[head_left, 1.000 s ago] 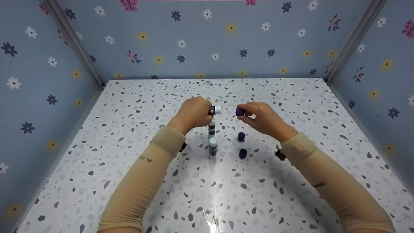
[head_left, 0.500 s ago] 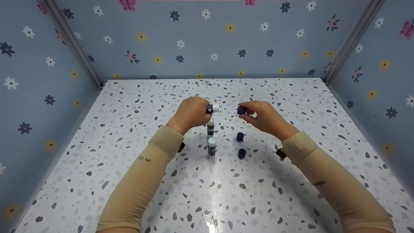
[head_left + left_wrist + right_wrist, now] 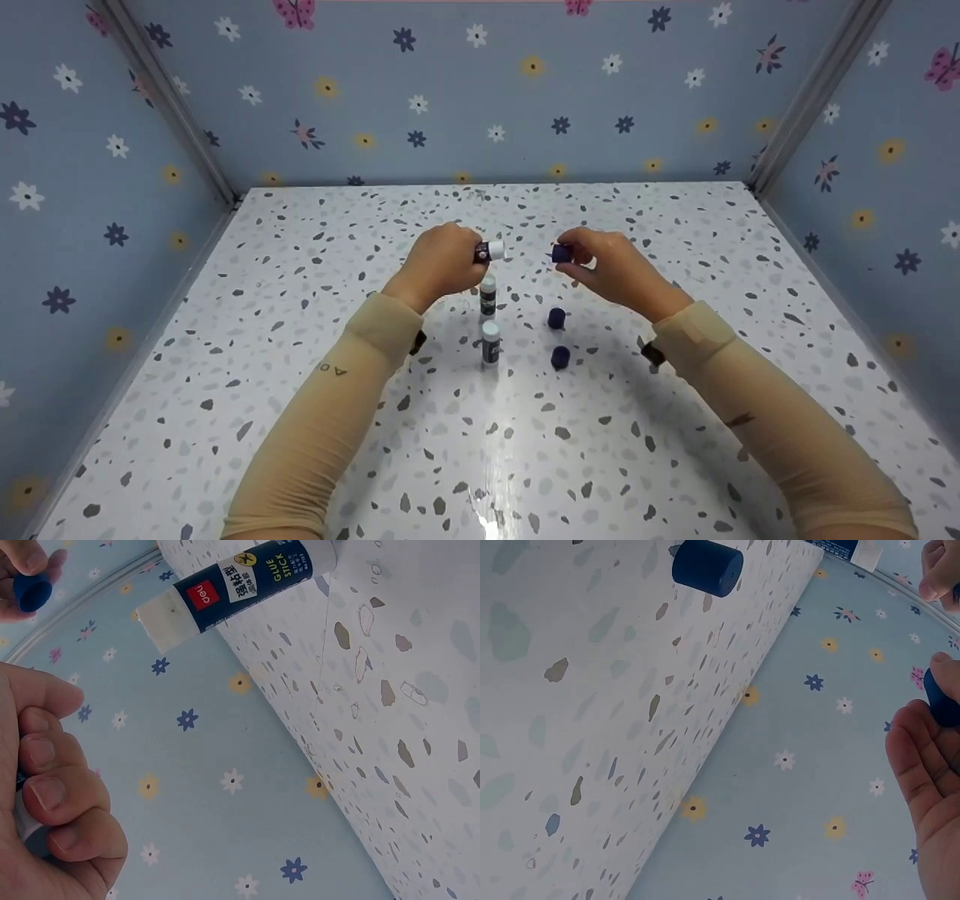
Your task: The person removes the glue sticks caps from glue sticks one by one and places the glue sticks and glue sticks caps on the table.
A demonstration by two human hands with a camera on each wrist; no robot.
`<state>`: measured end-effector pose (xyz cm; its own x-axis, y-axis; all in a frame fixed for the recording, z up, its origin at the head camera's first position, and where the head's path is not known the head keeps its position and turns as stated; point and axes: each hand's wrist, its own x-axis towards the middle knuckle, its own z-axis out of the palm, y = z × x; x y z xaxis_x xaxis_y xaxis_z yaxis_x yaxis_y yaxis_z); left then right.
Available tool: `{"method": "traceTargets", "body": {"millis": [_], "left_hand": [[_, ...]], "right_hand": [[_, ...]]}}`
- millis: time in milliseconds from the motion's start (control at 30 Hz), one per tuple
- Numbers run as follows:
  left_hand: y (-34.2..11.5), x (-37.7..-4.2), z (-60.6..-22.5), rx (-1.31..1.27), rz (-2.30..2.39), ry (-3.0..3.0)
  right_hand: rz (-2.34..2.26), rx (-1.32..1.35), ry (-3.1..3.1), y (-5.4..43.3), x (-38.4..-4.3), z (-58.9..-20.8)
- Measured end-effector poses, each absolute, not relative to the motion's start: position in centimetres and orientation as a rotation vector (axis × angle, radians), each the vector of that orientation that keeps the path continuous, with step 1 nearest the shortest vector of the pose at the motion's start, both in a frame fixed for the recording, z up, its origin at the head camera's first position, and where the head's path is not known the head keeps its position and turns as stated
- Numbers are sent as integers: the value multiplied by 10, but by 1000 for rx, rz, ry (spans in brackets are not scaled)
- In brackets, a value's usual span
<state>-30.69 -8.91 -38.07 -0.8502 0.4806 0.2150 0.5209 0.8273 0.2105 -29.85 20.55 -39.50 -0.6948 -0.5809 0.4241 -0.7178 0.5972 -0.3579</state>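
Observation:
My left hand (image 3: 444,259) grips a glue stick (image 3: 495,250) whose white end points right toward the other hand. In the left wrist view its fingers (image 3: 64,795) curl round the barrel, mostly hidden. My right hand (image 3: 604,262) pinches a dark blue cap (image 3: 562,253) between thumb and fingers, a short gap from the glue stick's white end. Two uncapped glue sticks stand upright on the table below the left hand: a farther one (image 3: 488,296) and a nearer one (image 3: 490,343). The left wrist view shows a Deli label on one glue stick (image 3: 240,586).
Two more dark blue caps, a farther one (image 3: 556,318) and a nearer one (image 3: 560,357), stand on the speckled table (image 3: 495,457) right of the glue sticks. Flowered blue panels (image 3: 480,90) close off the back and both sides.
The left hand with its glue stick has shifted slightly left. The right hand still pinches the cap, now a little farther from the glue stick; the gap between them has widened.

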Motion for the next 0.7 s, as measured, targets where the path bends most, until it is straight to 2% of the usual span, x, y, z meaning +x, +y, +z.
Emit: {"method": "traceTargets", "body": {"millis": [700], "left_hand": [[-96, -307, -383, -714, -603, -2816]], "right_hand": [[775, 1062, -2618, 208, -307, -399]]}}
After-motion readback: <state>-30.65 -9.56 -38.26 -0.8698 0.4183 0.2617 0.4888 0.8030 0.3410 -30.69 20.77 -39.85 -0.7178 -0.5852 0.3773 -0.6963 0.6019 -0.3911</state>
